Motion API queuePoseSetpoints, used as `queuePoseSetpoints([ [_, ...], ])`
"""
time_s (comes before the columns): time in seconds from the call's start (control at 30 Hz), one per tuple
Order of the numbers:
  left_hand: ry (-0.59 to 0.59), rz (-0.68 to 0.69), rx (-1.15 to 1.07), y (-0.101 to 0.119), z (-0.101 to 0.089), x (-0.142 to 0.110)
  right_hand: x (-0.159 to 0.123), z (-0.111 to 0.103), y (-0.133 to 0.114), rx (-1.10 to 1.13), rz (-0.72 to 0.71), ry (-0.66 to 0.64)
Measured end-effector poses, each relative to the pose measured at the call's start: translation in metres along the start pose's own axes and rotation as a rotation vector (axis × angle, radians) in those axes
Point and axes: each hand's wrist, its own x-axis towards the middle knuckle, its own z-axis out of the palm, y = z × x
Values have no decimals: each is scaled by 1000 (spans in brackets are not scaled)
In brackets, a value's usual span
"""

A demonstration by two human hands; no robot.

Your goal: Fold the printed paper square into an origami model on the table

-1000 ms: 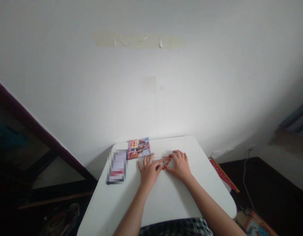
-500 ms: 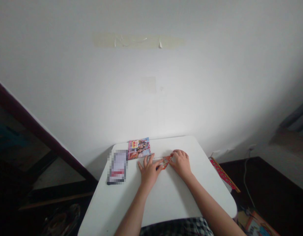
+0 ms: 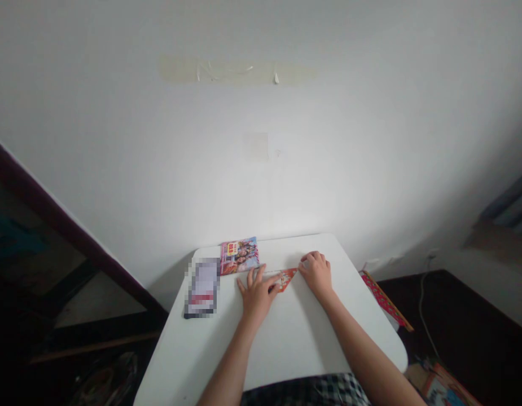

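A small piece of folded paper (image 3: 287, 278), orange with a printed pattern, lies on the white table (image 3: 286, 338) and narrows to a point at its right end. My left hand (image 3: 257, 290) rests flat with fingers spread, its thumb and forefinger pressing the paper's left part, which they partly hide. At the pointed right end, my right hand (image 3: 317, 276) has its fingers curled together, with the thumb and fingertips at the tip.
A colourful printed leaflet (image 3: 239, 255) lies at the table's back left, just beyond my left hand. A phone-shaped, blurred-out object (image 3: 204, 286) lies left of it. The wall (image 3: 286, 192) stands right behind the table. A red patterned item (image 3: 385, 301) sits past the right edge.
My right hand has slid a little to the right and away from me, out to the paper's tip, uncovering more of the paper. My left hand has stayed in place.
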Motion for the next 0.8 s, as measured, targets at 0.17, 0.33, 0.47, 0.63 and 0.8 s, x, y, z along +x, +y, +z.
queuePoseSetpoints([
  [0.17,22,4,2,-1,3,-1,-2,2,5,53,2,-11],
  [0.33,26,7,2,-1,3,-1,-5,0,1,58,-45,-31],
  [0.47,16,6,2,1,0,-2,-7,-1,-1,42,-71,-40],
  [0.63,0,3,10,3,-4,-3,-12,-3,-2,55,-116,-52],
  [0.8,3,2,10,4,-4,-3,-20,-4,-8,23,-151,-74],
])
